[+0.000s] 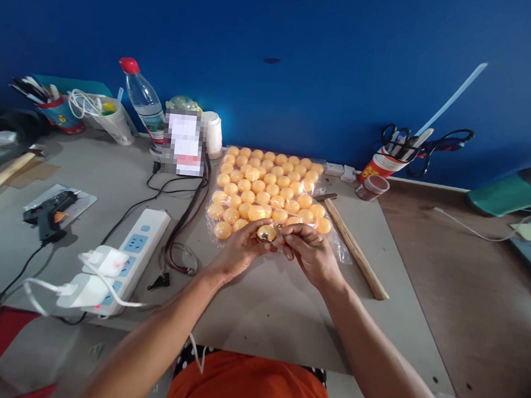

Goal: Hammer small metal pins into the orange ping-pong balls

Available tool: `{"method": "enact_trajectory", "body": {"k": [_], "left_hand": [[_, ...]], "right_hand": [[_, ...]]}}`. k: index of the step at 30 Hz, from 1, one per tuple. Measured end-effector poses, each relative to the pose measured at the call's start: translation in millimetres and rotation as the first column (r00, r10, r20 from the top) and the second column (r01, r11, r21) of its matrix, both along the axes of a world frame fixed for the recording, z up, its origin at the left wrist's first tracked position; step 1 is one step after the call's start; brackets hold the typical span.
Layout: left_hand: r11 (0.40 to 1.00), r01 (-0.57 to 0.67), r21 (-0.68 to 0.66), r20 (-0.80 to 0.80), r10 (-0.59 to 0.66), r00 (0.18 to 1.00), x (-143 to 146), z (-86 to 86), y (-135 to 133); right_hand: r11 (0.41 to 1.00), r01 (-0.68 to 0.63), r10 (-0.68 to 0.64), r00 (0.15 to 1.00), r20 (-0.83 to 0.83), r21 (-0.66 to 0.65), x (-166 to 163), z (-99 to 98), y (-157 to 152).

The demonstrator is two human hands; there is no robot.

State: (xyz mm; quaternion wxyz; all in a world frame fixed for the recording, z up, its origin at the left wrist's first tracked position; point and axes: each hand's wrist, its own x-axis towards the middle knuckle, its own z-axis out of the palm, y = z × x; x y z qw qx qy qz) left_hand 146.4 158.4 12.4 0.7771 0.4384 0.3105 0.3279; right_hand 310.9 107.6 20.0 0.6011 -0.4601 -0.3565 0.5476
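Note:
Both my hands meet over the near edge of a clear bag of several orange balls (267,183). My left hand (242,250) is closed around a small shiny gold ball-shaped piece (266,233), holding it from the left. My right hand (310,250) is closed too, its fingertips pinched against the right side of the same piece. The underside of the piece is hidden by my fingers.
A wooden stick (357,250) lies right of the bag. A white power strip (123,260) with plugged chargers and a black glue gun (51,209) sit on the left. A water bottle (146,103), cups of pens (60,110) and a cup of scissors (386,160) line the blue wall.

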Motion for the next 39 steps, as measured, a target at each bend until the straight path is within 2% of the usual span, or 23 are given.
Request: {"method": "enact_trajectory", "body": {"k": [6, 10, 13, 17, 23, 33, 39], "left_hand": [[0.999, 0.002, 0.054, 0.006, -0.003, 1.0, 1.5, -6.0, -0.5], [0.997, -0.029, 0.078, 0.025, 0.027, 0.999, 2.3, -13.5, 0.4], [0.995, -0.026, 0.101, 0.015, 0.025, 1.0, 2.4, -17.0, 1.0], [0.992, -0.012, 0.124, 0.009, 0.011, 1.0, 2.3, -19.0, 1.0], [0.99, -0.006, 0.143, -0.004, 0.007, 1.0, 2.5, -20.2, 0.2], [0.967, 0.008, 0.254, -0.042, 0.003, 0.999, 3.8, -22.8, -0.4], [0.956, 0.002, 0.294, -0.045, 0.012, 0.999, 4.7, -27.3, -1.4]], "right_hand": [[0.998, -0.048, 0.049, 0.998, 0.05, -0.03, -1.9, -2.1, 0.8], [0.997, 0.01, -0.007, 0.999, 0.032, -0.073, -2.4, -1.8, 1.3], [0.996, 0.012, -0.004, 0.996, 0.086, -0.093, -1.2, -2.3, 0.7], [0.998, -0.043, 0.049, 0.988, 0.144, -0.04, 1.0, -5.1, -0.8], [0.996, -0.069, 0.073, 0.995, 0.068, -0.057, 0.9, -9.4, -1.6], [0.987, -0.123, 0.129, 0.99, 0.056, -0.103, 1.2, -8.5, -1.9], [0.988, -0.126, 0.132, 0.989, 0.069, -0.084, 1.6, -11.5, -0.3]]}}
